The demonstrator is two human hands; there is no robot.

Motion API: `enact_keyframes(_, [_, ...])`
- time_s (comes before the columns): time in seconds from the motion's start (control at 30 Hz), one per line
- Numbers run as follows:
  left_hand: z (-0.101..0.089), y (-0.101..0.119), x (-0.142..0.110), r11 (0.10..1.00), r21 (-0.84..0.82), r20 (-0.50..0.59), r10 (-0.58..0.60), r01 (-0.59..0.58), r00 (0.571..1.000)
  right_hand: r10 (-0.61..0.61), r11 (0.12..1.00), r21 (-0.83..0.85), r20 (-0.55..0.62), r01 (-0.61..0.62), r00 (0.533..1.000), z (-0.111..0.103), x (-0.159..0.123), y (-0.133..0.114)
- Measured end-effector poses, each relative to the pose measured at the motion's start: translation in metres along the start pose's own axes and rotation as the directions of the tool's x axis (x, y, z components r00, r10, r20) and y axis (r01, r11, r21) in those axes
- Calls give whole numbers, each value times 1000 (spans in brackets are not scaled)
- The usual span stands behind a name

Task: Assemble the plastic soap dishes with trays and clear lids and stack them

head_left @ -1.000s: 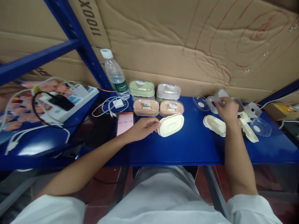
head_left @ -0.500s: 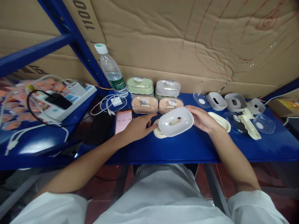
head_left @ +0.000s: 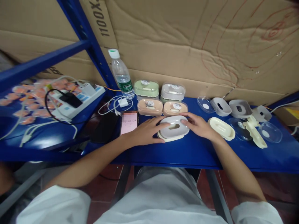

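Note:
A grey oval plastic cover [head_left: 167,133] with a slot in its middle sits over a cream oval base [head_left: 174,138] in front of me. The base's rim shows along the near and right sides. My left hand [head_left: 148,132] grips the left end of the cover, thumb on top and the other fingers spread round the side. My right hand [head_left: 198,125] holds the cover's far right end between thumb and fingers. Just behind stand two peach boxes [head_left: 149,108] with clear lids and round stickers, one to each side.
Green [head_left: 146,88] and grey [head_left: 173,91] boxes stand farther back, beside a water bottle [head_left: 122,77]. On the right lie grey covers [head_left: 240,109], a cream base [head_left: 220,128] and clear lids [head_left: 271,132]. A phone [head_left: 129,122], cables and a power strip [head_left: 80,104] are left.
The grey cover has gone from tilted in my right hand to lying flat over the cream base. My left hand has moved onto its left end. The view has shifted slightly.

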State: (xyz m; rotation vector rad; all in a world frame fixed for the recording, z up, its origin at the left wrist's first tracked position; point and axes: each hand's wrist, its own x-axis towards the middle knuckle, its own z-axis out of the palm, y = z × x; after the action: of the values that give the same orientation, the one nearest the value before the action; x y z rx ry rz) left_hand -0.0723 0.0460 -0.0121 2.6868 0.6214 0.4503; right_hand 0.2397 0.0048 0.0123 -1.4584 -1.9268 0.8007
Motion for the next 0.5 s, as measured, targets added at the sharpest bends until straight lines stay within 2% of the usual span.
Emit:
enact_keyframes(0.13, [1, -6, 0, 997, 55, -5, 54, -54, 999, -68, 981, -171, 116, 88, 991, -2, -4, -7])
enact_keyframes(0.3, [4, -13, -1, 982, 145, -50, 126, -118, 991, -159, 965, -168, 228, 200, 961, -2, -9, -7])
enact_keyframes(0.4, [6, -15, -2, 978, 140, -53, 165, -156, 985, -159, 965, -164, 263, 206, 952, -14, -12, -9])
enact_keyframes(0.47, [5, -13, -3, 979, 129, -37, 163, -157, 986, -94, 969, -205, 226, 142, 970, -32, -15, -7])
enact_keyframes(0.5, [5, -11, -3, 980, 129, -28, 158, -153, 987, -56, 963, -253, 146, 92, 988, -41, -15, -4])
